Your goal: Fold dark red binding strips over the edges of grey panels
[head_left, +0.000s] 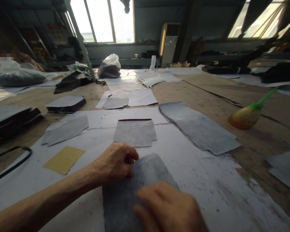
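A grey, felt-like cut piece [154, 166] lies in front of me on white paper. At its upper left edge is my left hand [118, 161], its fingers curled in and the thumb close to the forefinger against the piece. My right hand [169, 206], smeared by motion, is over the lower right part of the same piece; its grip does not show clearly. Just beyond my left hand lies another grey cut piece [135, 132] with a dark strip along its far edge. A yellow rectangular sheet [64, 159] is left of my left hand.
Layered grey pieces [198, 127] lie at right, near a squeeze bottle [245, 116] with amber liquid and a green nozzle. Stacks of cut pieces [65, 103] stand at left. A black cable loop [19, 154] lies at the left edge. A metal post [81, 38] rises behind.
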Tool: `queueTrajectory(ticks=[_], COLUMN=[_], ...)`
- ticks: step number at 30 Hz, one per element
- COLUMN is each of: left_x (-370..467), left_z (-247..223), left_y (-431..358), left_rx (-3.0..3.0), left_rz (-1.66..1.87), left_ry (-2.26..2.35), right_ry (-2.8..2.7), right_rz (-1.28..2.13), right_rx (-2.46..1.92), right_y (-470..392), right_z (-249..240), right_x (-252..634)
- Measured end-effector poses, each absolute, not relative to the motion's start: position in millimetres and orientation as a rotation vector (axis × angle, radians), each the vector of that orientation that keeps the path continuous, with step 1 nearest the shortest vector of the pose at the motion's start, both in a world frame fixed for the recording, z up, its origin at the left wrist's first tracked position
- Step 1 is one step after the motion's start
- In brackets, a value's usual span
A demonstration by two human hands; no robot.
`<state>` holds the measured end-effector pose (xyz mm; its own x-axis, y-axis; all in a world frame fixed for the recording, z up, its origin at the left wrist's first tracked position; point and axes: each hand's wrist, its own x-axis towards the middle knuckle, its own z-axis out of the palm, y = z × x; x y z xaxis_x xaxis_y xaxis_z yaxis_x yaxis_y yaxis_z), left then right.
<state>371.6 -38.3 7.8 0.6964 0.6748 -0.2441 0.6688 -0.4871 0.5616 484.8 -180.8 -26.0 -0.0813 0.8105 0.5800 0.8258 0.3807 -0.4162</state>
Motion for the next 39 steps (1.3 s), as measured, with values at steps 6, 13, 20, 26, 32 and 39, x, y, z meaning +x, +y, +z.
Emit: queueTrajectory(ticks=[6,13,20,26,32,39], left_x=[374,367,360,356,357,359], left_z=[2,-10,-25,-31,-31,-28], left_y=[-45,-44,-53,-59,-61,-59], left_rx=[2.387,2.58,2.795,2.889,2.904,2.998], left_rz=[0.242,0.441,0.823,0.781,0.727,0.744], left_ry=[0.889,0.771,0.364,0.303,0.286,0.253], right_ry=[-2.086,-2.314,-2.262,-2.351,-2.436,-2.495], right_rz=[-0.064,0.03,-0.126,-0.213,-0.293,-0.448], right_rx=[-1.511,-1.443,-1.175,-1.165,-1.157,-1.15], right_y=[-130,-120,-128,-135,-135,-132], right_z=[-18,-12,-26,-28,-24,-21], right_x=[562,568,573,574,572,565])
